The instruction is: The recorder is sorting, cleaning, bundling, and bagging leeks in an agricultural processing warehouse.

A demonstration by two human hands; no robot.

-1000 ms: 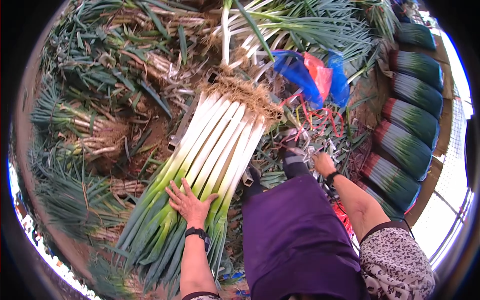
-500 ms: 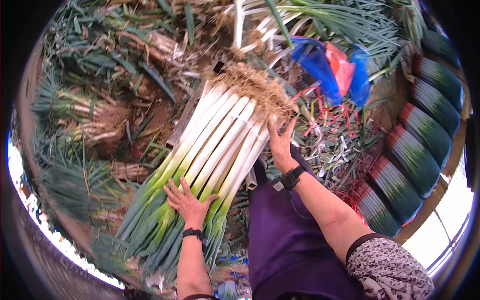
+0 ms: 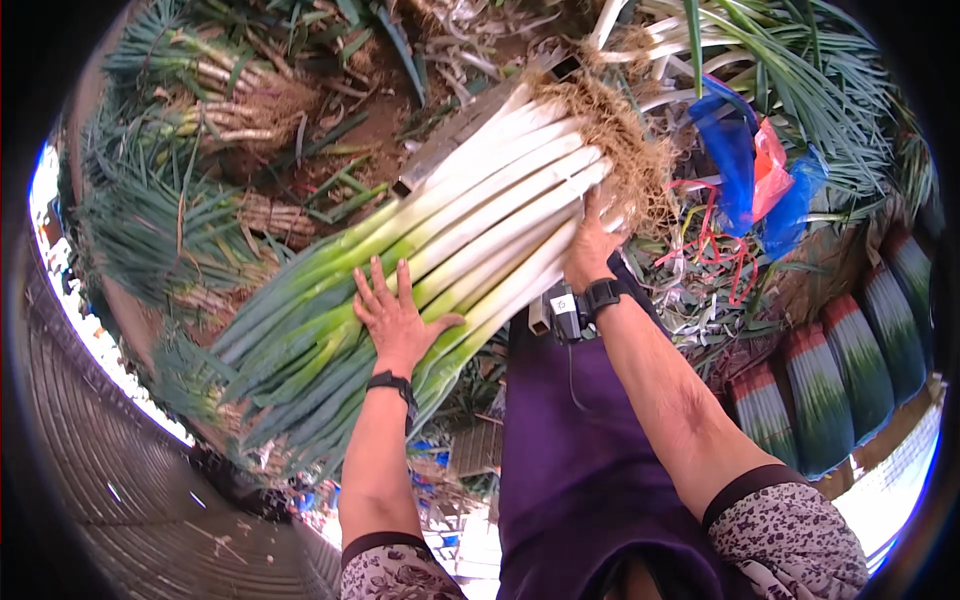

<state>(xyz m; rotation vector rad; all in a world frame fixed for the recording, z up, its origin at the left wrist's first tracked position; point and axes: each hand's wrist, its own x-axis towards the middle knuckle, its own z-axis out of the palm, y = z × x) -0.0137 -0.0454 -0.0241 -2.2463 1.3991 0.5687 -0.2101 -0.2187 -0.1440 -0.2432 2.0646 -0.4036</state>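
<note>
A large pile of leeks [image 3: 500, 205] lies slanted in front of me, green tops to the lower left and a brown root mat [image 3: 625, 140] at the upper right. My left hand [image 3: 395, 318] rests on the pile where white turns to green, its fingers spread and the thumb stretched out to the side. At the near edge of the stalks, just below the roots, my right hand [image 3: 592, 255] has hold of the leeks. Its thumb lies along the white part, while the other fingers are partly hidden. A metal bar [image 3: 425, 165] shows under the pile.
Tied leek bundles [image 3: 815, 375] stand in a row at the right. Blue and red plastic bags [image 3: 770, 180] and red ties [image 3: 725, 240] lie beyond my right hand. Loose leeks [image 3: 790, 70] fill the upper right; smaller heaps [image 3: 130, 240] lie at the left. A purple apron [image 3: 570, 420] covers my front.
The leeks now lie flatter across the view, roots farther right. My right hand has closed from spread fingers onto the stalks' edge. The whole view has also turned and shifted.
</note>
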